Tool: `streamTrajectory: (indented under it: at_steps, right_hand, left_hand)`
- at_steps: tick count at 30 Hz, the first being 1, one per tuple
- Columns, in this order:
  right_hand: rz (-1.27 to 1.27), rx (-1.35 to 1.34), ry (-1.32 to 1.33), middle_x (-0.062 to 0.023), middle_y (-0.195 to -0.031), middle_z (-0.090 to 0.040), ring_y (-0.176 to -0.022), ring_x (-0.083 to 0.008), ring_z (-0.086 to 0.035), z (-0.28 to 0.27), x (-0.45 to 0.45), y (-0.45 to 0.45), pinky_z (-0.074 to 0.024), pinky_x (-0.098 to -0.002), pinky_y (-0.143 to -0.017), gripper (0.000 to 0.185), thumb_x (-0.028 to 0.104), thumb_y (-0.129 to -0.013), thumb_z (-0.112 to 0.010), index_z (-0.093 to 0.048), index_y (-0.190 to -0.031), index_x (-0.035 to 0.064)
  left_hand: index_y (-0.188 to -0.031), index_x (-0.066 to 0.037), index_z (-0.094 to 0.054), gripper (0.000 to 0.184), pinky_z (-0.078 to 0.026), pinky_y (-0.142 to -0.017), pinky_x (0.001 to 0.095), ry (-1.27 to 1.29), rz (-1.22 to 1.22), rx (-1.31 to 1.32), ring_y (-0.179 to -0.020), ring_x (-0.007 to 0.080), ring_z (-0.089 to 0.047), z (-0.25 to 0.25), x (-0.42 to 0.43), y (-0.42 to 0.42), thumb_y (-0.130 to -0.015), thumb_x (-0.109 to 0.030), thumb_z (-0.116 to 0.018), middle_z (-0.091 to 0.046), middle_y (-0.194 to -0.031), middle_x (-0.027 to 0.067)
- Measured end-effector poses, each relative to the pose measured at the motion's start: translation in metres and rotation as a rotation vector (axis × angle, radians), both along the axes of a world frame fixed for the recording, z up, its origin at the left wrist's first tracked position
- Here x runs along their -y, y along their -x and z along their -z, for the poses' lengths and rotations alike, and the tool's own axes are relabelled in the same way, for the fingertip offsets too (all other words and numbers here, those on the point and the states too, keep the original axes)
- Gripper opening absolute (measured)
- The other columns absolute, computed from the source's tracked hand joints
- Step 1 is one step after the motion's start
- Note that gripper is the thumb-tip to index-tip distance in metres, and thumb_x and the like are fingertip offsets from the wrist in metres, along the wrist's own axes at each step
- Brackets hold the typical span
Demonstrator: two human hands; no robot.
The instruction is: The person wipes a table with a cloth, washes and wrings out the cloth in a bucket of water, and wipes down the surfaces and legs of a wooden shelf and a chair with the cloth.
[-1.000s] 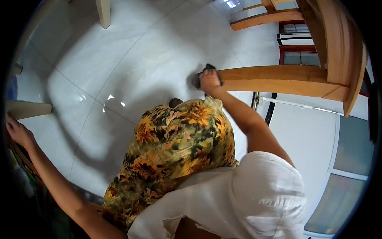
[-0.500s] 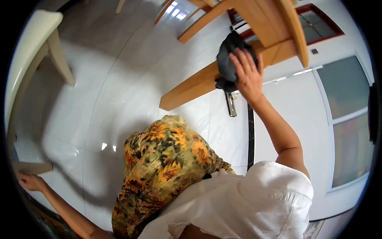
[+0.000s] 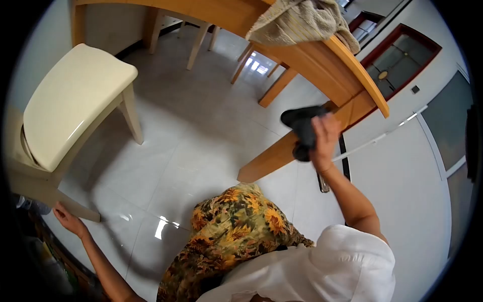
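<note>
My right hand (image 3: 326, 141) grips a dark grey cloth (image 3: 303, 128) against the wooden table leg (image 3: 271, 160). The cloth is bunched and wraps partly round the leg; motion blurs the fingers a little. Low on the left, my left hand (image 3: 69, 221) is beside the lower leg of a cream chair (image 3: 83, 98). Its fingers are loosely bent and apart, with nothing visible in them. Whether they touch the chair leg I cannot tell.
Above the leg is the wooden table (image 3: 312, 65), with a beige towel (image 3: 302, 22) draped over its edge. More chair legs (image 3: 198, 46) stand underneath. A white door (image 3: 397, 196) is on the right, and glossy tiles (image 3: 186, 156) cover the floor.
The view has shifted, bringing the towel and more of the cream chair into sight. My right hand and the cloth have moved somewhat down the table leg. The left hand stays near the chair.
</note>
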State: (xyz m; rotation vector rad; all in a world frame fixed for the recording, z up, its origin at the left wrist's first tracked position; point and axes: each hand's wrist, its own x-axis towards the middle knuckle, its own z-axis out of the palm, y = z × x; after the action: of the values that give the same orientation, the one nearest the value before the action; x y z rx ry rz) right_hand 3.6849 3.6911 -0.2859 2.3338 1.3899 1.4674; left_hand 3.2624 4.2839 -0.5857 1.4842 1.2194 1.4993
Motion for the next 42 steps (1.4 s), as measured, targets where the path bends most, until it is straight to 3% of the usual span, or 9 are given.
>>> streamTrajectory:
  at_steps: [3,5,14,21,23,25,28,36,42]
  right_hand:
    - [0.09,0.261,-0.087,-0.0155,-0.132,-0.049,-0.132,-0.0367,-0.041,-0.061,-0.034,0.008,-0.0272,-0.0532,-0.11,0.057,0.0,-0.073,-0.065,-0.056,-0.129,0.0045]
    - [0.322,0.189,0.063,-0.0192,-0.141,-0.042,-0.136,-0.039,-0.035,-0.075,-0.048,-0.012,-0.0249,-0.0509,-0.113,0.056,0.002,-0.081,-0.052,-0.048,-0.137,0.0033]
    - [0.008,0.008,0.004,-0.021,-0.143,-0.04,-0.137,-0.0385,-0.032,-0.06,-0.252,-0.052,-0.023,-0.0487,-0.114,0.055,0.007,-0.083,-0.044,-0.044,-0.137,0.0017]
    - [-0.174,0.438,-0.039,-0.0149,-0.139,-0.046,-0.137,-0.0311,-0.034,-0.082,-0.445,-0.065,-0.0242,-0.0413,-0.115,0.045,0.018,-0.089,-0.046,-0.054,-0.129,-0.0002]
    - [-0.213,0.473,0.018,-0.0186,-0.144,-0.041,-0.128,-0.0333,-0.045,-0.092,-0.487,-0.073,-0.043,-0.0405,-0.102,0.053,0.017,-0.083,-0.055,-0.049,-0.134,0.0063]
    - [-0.067,0.435,0.126,-0.0134,-0.148,-0.037,-0.135,-0.0306,-0.038,-0.082,-0.514,-0.077,-0.0324,-0.0397,-0.111,0.053,0.025,-0.088,-0.051,-0.047,-0.138,0.0087]
    - [-0.126,0.385,0.217,-0.0083,-0.143,-0.045,-0.139,-0.0255,-0.033,-0.061,-0.521,-0.081,-0.0226,-0.0389,-0.116,0.046,0.021,-0.091,-0.044,-0.053,-0.132,0.0041]
    - [-0.115,0.487,0.052,-0.0113,-0.141,-0.047,-0.138,-0.0258,-0.035,-0.082,-0.417,-0.078,-0.0252,-0.0404,-0.115,0.046,0.017,-0.086,-0.048,-0.054,-0.129,0.0021]
    - [-0.018,0.468,0.269,-0.0117,-0.144,-0.044,-0.142,-0.0245,-0.03,-0.056,-0.326,-0.082,-0.022,-0.0368,-0.116,0.049,0.014,-0.085,-0.046,-0.052,-0.131,-0.0037]
  left_hand:
    - [-0.127,0.002,-0.052,0.046,-0.042,-0.095,0.0318,0.003,-0.011,0.021,-0.11,0.0222,-0.054,-0.016,0.002,-0.007,-0.103,-0.036,-0.045,-0.058,-0.123,0.0122]
    - [-0.131,0.004,-0.049,0.048,-0.042,-0.095,0.0315,0.007,-0.015,0.071,-0.11,0.0225,-0.055,-0.018,0.005,-0.01,-0.102,-0.035,-0.046,-0.057,-0.125,0.0135]
    - [-0.125,0.0,-0.05,0.04,-0.041,-0.089,0.026,0.022,0.128,0.058,-0.099,0.0149,-0.052,-0.021,0.009,-0.003,-0.102,-0.033,-0.048,-0.057,-0.108,0.0055]
    - [-0.117,0.0,-0.049,0.037,-0.039,-0.089,0.0262,0.021,0.179,-0.098,-0.099,0.0163,-0.05,-0.026,0.006,0.008,-0.102,-0.034,-0.047,-0.055,-0.108,0.0067]
    - [-0.115,-0.001,-0.049,0.035,-0.039,-0.086,0.0256,0.033,0.164,-0.131,-0.094,0.0146,-0.049,-0.037,0.013,0.007,-0.102,-0.033,-0.047,-0.054,-0.102,0.0054]
    - [-0.113,-0.002,-0.048,0.033,-0.039,-0.084,0.0253,0.038,0.16,-0.171,-0.09,0.0135,-0.048,-0.038,0.014,0.006,-0.102,-0.033,-0.047,-0.053,-0.097,0.004]
    - [-0.118,-0.003,-0.049,0.034,-0.042,-0.082,0.0276,-0.011,0.158,-0.121,-0.086,0.0139,-0.049,-0.04,0.015,0.003,-0.101,-0.032,-0.049,-0.056,-0.096,0.0042]
    - [-0.116,-0.003,-0.048,0.032,-0.04,-0.085,0.0259,-0.027,0.188,-0.112,-0.091,0.0132,-0.049,-0.05,0.03,-0.005,-0.102,-0.031,-0.048,-0.054,-0.099,0.0033]
    - [-0.12,-0.003,-0.048,0.033,-0.042,-0.085,0.0272,-0.017,0.181,-0.106,-0.09,0.0149,-0.05,-0.051,0.036,-0.008,-0.101,-0.03,-0.05,-0.056,-0.1,0.0053]
